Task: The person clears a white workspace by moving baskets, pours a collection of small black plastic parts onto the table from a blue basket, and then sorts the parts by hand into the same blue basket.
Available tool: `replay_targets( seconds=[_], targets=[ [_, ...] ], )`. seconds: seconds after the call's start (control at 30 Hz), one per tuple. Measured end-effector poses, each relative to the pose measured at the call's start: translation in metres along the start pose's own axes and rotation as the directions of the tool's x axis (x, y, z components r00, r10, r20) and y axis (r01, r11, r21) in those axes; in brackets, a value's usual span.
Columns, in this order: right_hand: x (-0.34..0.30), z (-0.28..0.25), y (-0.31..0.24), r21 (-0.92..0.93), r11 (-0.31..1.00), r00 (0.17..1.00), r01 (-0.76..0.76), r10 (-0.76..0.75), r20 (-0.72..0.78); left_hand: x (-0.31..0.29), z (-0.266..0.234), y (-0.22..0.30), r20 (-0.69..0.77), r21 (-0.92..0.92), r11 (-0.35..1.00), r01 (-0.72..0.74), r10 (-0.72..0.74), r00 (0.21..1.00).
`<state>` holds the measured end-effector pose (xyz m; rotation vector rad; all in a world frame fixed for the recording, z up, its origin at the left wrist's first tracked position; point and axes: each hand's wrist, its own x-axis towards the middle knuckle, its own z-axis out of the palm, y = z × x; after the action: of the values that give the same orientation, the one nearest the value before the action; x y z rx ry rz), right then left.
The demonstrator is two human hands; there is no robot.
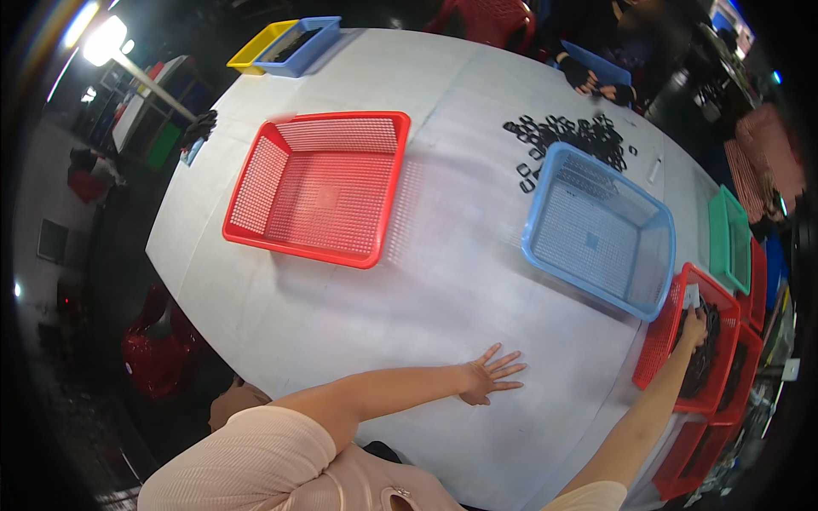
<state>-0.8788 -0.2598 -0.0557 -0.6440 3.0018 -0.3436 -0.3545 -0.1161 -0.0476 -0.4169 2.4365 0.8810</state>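
Note:
My left hand (pixel 492 375) lies flat on the white table (pixel 443 298), its fingers spread and nothing in it. At the right, my right hand (pixel 696 327) reaches into a red basket (pixel 654 353) that holds a heap of dark parts (pixel 700 362). Its fingers look closed, with a small white flat piece (pixel 691 296) at the fingertips; what they grip is too small to make out. Nearest beyond these hands stands a light blue basket (pixel 588 234) with nothing in it. A larger red basket (pixel 324 200), also with nothing in it, stands farther left.
Black ring-shaped pieces (pixel 571 140) lie scattered behind the blue basket, near a co-worker's hands (pixel 596 85). Blue (pixel 319 47) and yellow (pixel 260 44) trays sit at the far left edge. A green basket (pixel 724 238) and several red ones (pixel 682 468) line the right side.

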Motion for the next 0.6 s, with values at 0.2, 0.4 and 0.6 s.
replay_targets(
  seconds=[0.2,0.4,0.6],
  targets=[
    [-0.123,-0.051,-0.093,0.054,0.74,0.705,0.671,-0.613,-0.358,0.006,0.003,0.0,-0.126,-0.045,0.998,-0.039,0.033,0.991],
    [-0.408,-0.083,-0.2,0.536,0.3,0.325,0.789,-0.944,0.051,-0.012,-0.006,-0.018,-0.288,-0.294,0.951,-0.094,0.005,0.958],
    [-0.57,-0.029,-0.246,0.663,0.721,0.467,0.2,-0.666,0.582,-0.22,0.052,-0.032,-0.783,-0.456,0.819,-0.347,-0.184,0.594]
  ],
)
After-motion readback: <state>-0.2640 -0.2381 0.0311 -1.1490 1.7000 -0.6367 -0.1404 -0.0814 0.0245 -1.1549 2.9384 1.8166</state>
